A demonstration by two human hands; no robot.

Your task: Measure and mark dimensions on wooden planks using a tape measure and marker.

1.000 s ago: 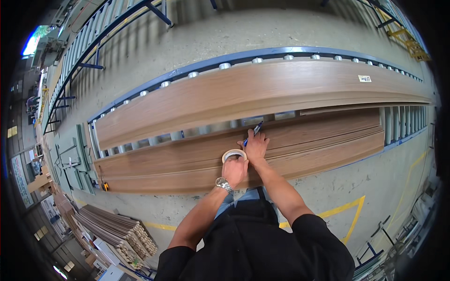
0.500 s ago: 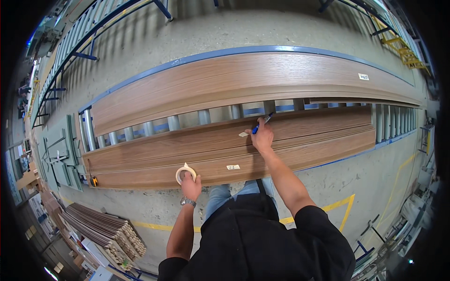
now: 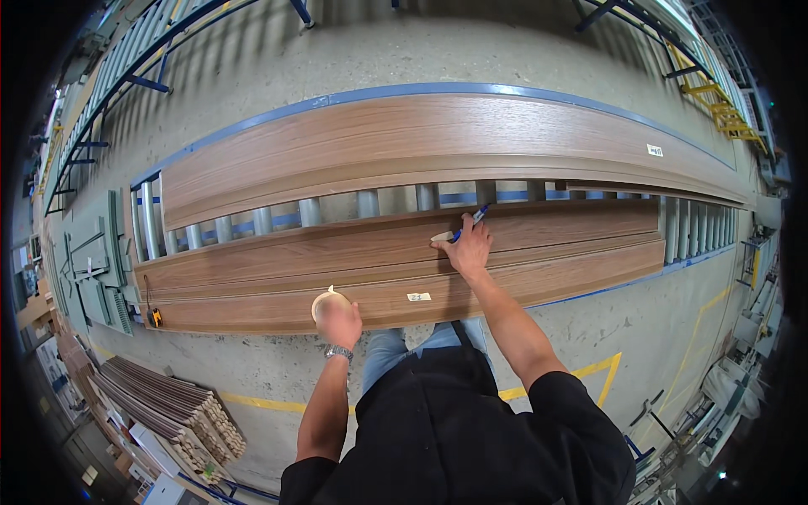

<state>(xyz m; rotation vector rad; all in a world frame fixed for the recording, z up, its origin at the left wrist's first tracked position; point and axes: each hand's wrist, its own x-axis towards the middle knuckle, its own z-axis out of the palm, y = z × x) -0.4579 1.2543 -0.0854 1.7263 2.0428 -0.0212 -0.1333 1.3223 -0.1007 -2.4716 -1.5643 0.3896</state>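
My left hand (image 3: 341, 322), smeared by motion, has its fingers round a roll of masking tape (image 3: 317, 306) above the front edge of the near wood-grain board (image 3: 539, 279). A loose tape end sticks up from the roll. Pinched in my right hand (image 3: 471, 254) is a blue marker pen (image 3: 481, 213), its light end pointing away from me. The thumb of that hand touches a short pale tape strip (image 3: 441, 237) on the board's far half. Closer to me lies another tape label (image 3: 418, 296) with handwriting.
Beyond the roller gap (image 3: 368, 203) rests a second wood-grain board (image 3: 379, 126) with its own label (image 3: 654, 151). A yellow-black tape measure (image 3: 155, 317) sits at the near board's left end. Stacked profiles (image 3: 164, 404) stand on the floor at lower left.
My right thumb has come onto the tape strip, with the marker still in that hand. My left hand has shifted slightly with the roll and is now blurred. The whole view has moved a little.
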